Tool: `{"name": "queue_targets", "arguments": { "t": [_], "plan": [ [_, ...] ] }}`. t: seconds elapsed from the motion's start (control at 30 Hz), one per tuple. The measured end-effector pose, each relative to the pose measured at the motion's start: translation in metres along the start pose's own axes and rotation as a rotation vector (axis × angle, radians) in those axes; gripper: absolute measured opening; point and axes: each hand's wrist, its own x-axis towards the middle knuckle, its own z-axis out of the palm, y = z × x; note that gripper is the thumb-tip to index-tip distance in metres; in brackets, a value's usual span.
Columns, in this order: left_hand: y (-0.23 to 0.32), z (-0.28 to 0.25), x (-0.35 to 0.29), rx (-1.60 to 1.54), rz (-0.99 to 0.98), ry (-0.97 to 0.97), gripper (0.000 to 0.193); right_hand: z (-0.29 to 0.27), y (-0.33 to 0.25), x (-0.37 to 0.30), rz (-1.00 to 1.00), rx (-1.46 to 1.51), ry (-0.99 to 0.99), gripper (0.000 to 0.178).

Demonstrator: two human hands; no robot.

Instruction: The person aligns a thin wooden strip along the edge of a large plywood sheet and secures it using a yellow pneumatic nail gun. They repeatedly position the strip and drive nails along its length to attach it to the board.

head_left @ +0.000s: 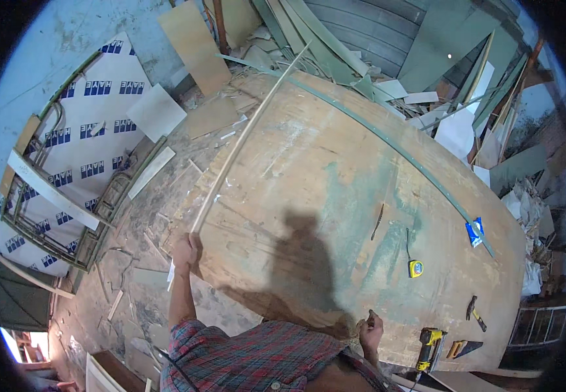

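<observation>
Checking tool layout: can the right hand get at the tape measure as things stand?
Probably yes: the right hand is by the tabletop's near edge, with only bare surface visible between it and the tape measure. It may be pinching something small, too unclear to tell.

1. Far left, a white sheet (77, 150) carries rows of dark blue blocks (92, 170), the same short word in pale capitals repeated in block after block
2. On the right of the broad wooden panel (348, 163), a blue packet (475, 231) shows white markings, too small to read
3. Nearer and to the packet's left, a yellow tape measure (415, 268) bears a blue-and-white label, its print likewise too small to read
</observation>
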Motion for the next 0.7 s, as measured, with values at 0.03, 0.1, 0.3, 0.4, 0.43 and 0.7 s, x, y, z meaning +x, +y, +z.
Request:
{"name": "queue_targets", "arguments": {
  "t": [0.03, 0.1, 0.3, 0.4, 0.43, 0.7],
  "plan": [
    [-0.004, 0.004, -0.012, -0.053, 0.041, 0.014, 0.045, 0.0, 0.0, 0.004, 0.032, 0.047, 0.007, 0.041],
    [0.012, 0.003, -0.034, -0.212, 0.054, -0.037, 0.044, 0.0, -0.001, 0.008, 0.116, 0.138, 0.034, 0.042],
    [-0.004, 0.04, -0.127, -0.618, 0.054, -0.089, 0.045, 0.008, 0.019, 0.029, 0.025, 0.118, -0.107, 0.046],
    [0.077, 0.031, -0.184, -0.744, -0.132, -0.253, 0.042, 0.01, 0.046, 0.035, -0.084, 0.119, -0.127, 0.05],
    [0.096, 0.026, -0.202, -0.807, -0.201, -0.277, 0.039, 0.014, 0.058, 0.036, -0.239, 0.049, -0.109, 0.051],
    [0.202, 0.054, -0.296, -0.93, -0.348, -0.154, 0.03, -0.01, 0.016, 0.047, -0.433, 0.386, -0.652, 0.046]
  ]
}}
